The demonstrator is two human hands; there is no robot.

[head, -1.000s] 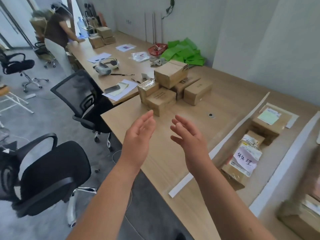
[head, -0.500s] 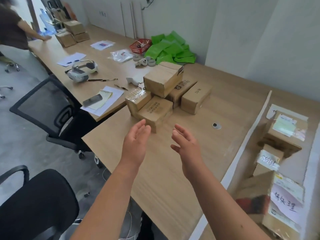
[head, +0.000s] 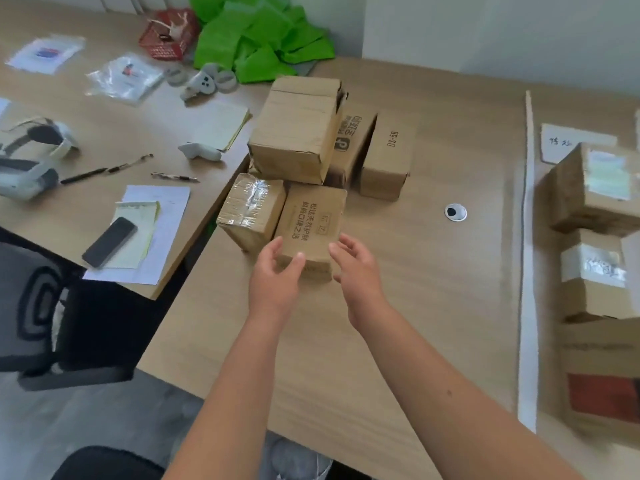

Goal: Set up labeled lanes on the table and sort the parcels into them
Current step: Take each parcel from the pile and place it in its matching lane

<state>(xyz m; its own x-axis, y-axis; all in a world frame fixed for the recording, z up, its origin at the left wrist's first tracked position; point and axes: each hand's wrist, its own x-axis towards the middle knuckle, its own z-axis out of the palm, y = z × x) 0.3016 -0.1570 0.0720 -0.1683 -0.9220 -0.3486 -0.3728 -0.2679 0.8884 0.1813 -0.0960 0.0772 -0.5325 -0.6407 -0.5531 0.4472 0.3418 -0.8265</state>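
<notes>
A: Progress?
B: Lanes are partly built. A long white paper strip (head: 528, 271) runs across the light wooden table (head: 433, 306). A white handwritten label sheet (head: 568, 142) lies at the far end of the lane to its right. At least three labelled brown cardboard parcels (head: 592, 271) lie in that lane. Judged roughly midway; at least five boxes are unsorted.
A: Next item?
B: The small brown cardboard box with black printed lettering (head: 311, 220), nearest of the pile, left of the strip. The left hand (head: 273, 278) and right hand (head: 358, 275) flank it, fingers spread and relaxed, no grip formed. Contact: cannot tell.
A: Obstructions?
B: A clear-taped brown box (head: 251, 211) touches its left side, and a large brown carton (head: 298, 129) is stacked just behind. A round cable grommet (head: 455, 212) sits between pile and strip. A black phone (head: 109, 241) and green plastic bags (head: 263, 39) lie well apart.
</notes>
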